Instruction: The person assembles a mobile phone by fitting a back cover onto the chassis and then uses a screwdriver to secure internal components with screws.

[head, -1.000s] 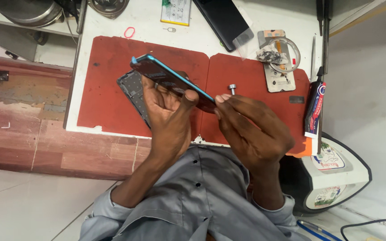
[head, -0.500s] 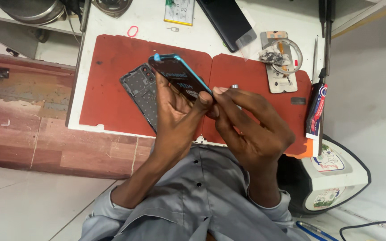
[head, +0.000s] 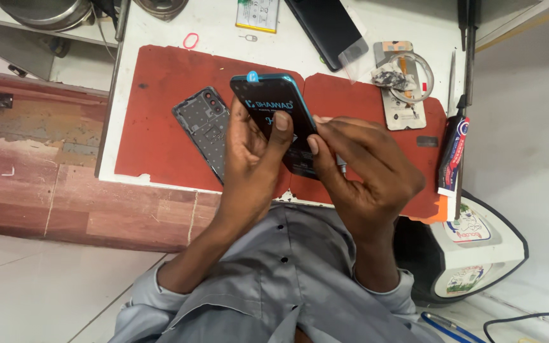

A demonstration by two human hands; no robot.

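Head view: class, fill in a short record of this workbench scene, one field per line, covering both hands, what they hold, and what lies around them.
Held item: phone with a blue rim, dark face up, tilted above the mat
Left hand: grips the phone from below, thumb on its face
Right hand: pinches the phone's right edge
Surface: red mat on a white bench
Beside left hand: grey back cover lying flat on the mat
Far edge: second dark phone, pink ring
Right side: glue tube

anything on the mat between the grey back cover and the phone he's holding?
Only the left hand: in the head view it fills the gap between the grey back cover and the held phone, over the red mat.
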